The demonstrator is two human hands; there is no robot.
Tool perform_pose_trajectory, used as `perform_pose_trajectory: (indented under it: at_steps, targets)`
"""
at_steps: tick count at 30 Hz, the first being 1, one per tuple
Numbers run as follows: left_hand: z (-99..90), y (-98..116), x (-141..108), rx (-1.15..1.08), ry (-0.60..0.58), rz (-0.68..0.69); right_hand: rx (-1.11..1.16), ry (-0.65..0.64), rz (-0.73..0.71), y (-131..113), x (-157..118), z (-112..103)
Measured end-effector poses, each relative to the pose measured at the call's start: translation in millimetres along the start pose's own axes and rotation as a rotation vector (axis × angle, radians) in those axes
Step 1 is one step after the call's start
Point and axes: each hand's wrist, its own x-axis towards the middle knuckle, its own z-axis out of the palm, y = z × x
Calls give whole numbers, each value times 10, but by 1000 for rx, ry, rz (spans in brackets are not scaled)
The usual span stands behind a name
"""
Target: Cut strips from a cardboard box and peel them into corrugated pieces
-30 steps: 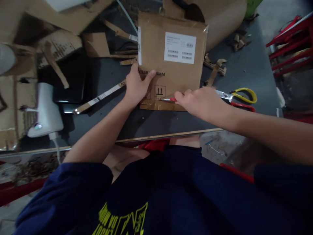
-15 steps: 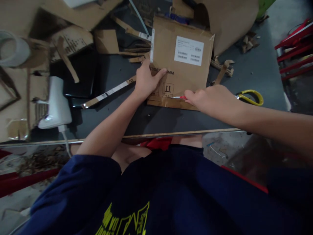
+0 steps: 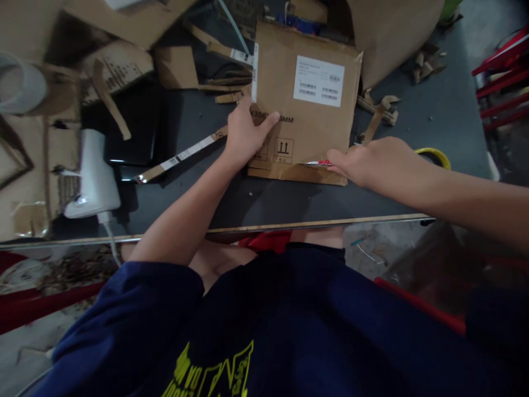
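A flat brown cardboard piece with a white barcode label and a printed arrow mark lies on the dark table. At its left edge, my left hand grips it, thumb stretched across the printed face; the other fingers are partly hidden. My right hand is closed around a craft knife with a red part showing and a thin blade. The blade points left and lies against the lower part of the cardboard. Behind my right wrist, a yellow scissors handle partly shows.
A long cardboard strip lies left of the cardboard piece. Farther left are a white corded device, a black glossy object and a tape roll. Cardboard scraps lie to the right. The table's front edge runs close to my body.
My right hand has moved right with the craft knife, its blade sliding along the lower part of the cardboard. My left hand keeps nearly the same place on the cardboard.
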Motion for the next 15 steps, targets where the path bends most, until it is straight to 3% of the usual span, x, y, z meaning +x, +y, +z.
perform_pose_trajectory:
  at_steps: [5, 11, 13, 15]
  targets:
    - [-4, -10, 3, 31, -2, -7, -42, -19, -11, 37, -12, 21]
    - [-21, 50, -7, 35, -33, -67, -75, 95, 9, 104, -64, 150]
    - [-26, 72, -19, 42, -34, -77, 25, 136, 12, 157, -76, 254]
    - [-25, 84, -28, 43, -34, -81, 273, 281, 98, 229, -92, 377]
